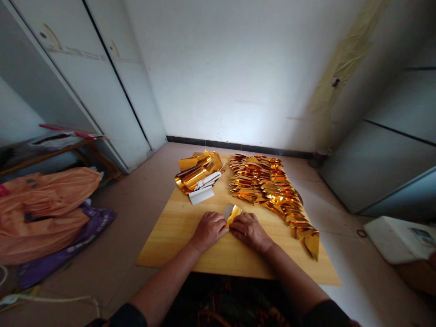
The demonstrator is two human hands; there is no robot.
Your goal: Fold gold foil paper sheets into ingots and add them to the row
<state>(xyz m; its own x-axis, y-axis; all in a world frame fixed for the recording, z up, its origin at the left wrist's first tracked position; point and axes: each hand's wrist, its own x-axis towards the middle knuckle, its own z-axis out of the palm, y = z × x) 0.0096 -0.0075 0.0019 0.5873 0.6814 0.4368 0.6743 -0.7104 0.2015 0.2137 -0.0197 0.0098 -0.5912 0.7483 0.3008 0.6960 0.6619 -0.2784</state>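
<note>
Between my two hands, low over the wooden board, is a gold foil paper sheet [234, 214], partly folded so that a strip of its pale side shows at the left. My left hand [210, 230] grips its left edge with bent fingers. On the other side my right hand [250, 230] has its fingers closed on the right edge. Beyond my left hand lies a loose pile of gold paper sheets [197, 170], some with white sides up. To the right, folded gold paper pieces [260, 179] stand packed in rows, the nearest row curving toward me.
The wooden board [170, 236] rests low in front of me. Orange and purple bags [64, 195] lie on the floor at left, beside a wooden rack. A white box [398, 238] stands at right. Pale cabinets [102, 81] and a wall [231, 77] close off the back.
</note>
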